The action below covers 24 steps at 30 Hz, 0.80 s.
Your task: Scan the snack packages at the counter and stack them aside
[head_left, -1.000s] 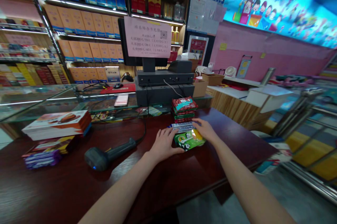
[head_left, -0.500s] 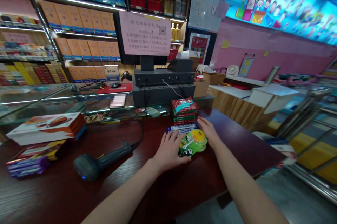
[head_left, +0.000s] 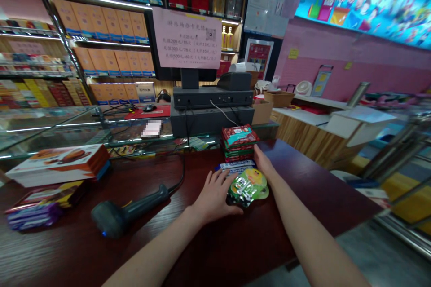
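Note:
My left hand point(head_left: 215, 192) rests on the dark red counter with its fingers spread, against the left side of some shiny green packets point(head_left: 251, 186) with a yellow cartoon figure. Along the right side of these packets my right hand point(head_left: 263, 161) stands on edge, fingers stretched forward beside a stack of red packets point(head_left: 239, 136). Its fingertips are partly hidden. Blue-and-white packets point(head_left: 235, 166) lie between the red stack and the green packets, partly behind my left fingers. Neither hand is closed round anything.
A barcode scanner point(head_left: 129, 210) lies left of my left hand, its cable running back. Farther left are a white-and-orange box point(head_left: 57, 165) and purple packets point(head_left: 33, 216). Behind stand a glass case point(head_left: 121, 132) and a monitor with a pink notice point(head_left: 186, 40). The counter's edge runs at right.
The view has shifted slightly. My right hand has slid a little forward, closer to the red stack. The green packets have tilted slightly and catch more glare; my left hand stays beside them.

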Each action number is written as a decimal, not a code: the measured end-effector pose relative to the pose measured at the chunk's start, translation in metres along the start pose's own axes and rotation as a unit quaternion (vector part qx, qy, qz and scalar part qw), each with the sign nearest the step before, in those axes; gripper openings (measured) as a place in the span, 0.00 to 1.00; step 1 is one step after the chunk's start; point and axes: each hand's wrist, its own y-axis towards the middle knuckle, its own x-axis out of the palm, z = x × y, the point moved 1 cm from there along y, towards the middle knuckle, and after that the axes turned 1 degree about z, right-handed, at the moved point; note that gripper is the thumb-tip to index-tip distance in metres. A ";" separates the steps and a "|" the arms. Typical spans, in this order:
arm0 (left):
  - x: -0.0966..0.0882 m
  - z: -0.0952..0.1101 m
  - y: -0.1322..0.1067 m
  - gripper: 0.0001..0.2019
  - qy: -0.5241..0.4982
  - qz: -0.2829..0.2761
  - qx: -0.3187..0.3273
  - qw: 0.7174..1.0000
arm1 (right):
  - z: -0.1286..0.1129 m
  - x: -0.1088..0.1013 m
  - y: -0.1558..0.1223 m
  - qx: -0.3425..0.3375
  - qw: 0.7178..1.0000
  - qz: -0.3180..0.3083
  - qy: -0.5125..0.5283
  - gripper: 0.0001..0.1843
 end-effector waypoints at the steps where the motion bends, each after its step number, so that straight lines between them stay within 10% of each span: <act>1: 0.000 0.001 0.000 0.53 0.000 0.004 0.004 1.000 | 0.000 0.000 -0.001 -0.011 1.000 0.001 -0.018 0.35; 24: -0.023 -0.016 -0.031 0.42 0.005 0.019 -0.001 1.000 | -0.011 0.047 -0.023 -0.061 0.990 -0.062 -0.110 0.26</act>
